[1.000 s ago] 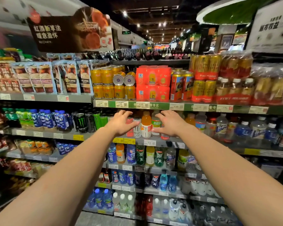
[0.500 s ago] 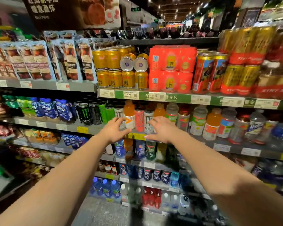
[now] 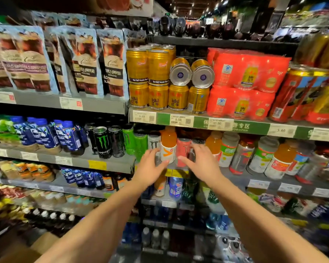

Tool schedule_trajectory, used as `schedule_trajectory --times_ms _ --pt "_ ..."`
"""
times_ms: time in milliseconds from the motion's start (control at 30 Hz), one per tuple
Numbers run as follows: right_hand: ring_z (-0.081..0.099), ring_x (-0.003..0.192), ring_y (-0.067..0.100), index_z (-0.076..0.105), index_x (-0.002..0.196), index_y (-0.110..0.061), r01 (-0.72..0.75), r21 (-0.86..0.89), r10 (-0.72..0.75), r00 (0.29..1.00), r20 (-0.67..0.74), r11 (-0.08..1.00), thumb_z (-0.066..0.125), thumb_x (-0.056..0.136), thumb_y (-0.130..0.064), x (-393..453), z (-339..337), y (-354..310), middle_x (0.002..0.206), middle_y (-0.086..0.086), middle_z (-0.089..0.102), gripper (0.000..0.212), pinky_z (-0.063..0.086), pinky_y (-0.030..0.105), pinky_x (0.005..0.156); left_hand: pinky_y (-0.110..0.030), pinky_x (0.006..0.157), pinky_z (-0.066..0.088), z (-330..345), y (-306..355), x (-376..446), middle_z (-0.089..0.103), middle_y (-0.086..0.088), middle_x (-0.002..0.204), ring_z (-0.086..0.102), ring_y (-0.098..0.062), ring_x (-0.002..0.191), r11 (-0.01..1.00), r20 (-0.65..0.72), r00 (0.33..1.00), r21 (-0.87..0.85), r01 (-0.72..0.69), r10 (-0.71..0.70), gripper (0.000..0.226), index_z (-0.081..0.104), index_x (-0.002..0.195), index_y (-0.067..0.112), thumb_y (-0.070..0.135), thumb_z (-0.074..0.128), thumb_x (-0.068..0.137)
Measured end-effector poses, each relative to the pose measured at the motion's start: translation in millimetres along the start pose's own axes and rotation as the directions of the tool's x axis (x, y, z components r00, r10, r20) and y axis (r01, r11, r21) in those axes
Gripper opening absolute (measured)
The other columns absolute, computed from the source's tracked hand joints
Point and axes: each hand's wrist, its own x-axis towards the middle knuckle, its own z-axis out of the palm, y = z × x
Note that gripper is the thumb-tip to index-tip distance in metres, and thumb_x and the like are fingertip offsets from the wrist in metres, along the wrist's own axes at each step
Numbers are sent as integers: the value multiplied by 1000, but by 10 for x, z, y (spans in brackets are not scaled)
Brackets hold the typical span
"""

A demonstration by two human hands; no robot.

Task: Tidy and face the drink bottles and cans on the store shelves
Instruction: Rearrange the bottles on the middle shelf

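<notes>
Both hands were open, left hand and right hand flanking the orange bottle and pink can at the shelf front; facing them seemed next, needing a grip and label turn

Glossy gold metal cans, shiny red plastic-wrapped packs, glossy pouches, matt grey shelf with paper tags.
</notes>
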Motion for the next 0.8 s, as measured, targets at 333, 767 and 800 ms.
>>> schedule_trajectory --times_ms 333,767,800 --pt "43 127 25 44 141 -17 -175 65 180 982 -65 982 60 93 -48 215 307 -31 130 7 48 59 41 39 101 -25 96 41 98 -52 323 47 -2 136 54 -21 120 987 -31 995 -133 -93 90 55 46 141 13 31 68 94" --pt "50 126 31 42 145 -14 -163 93 171 981 -94 982 54 98 -36 419 380 7 134 11 55 53 43 40 96 -39 76 46 125 261 844 51 -10 117 57 -22 81 998 -73 997 48 37 -33 44 45 116 6 32 69 91" --pt "50 125 32 43 144 -13 -165 98 176 977 -117 981 56 98 -34 416 390 30 133 12 55 53 44 41 96 -41 78 48 124 265 886 54 -12 114 58 -25 85 997 -63 996 42 68 -65 42 46 111 6 33 71 90"
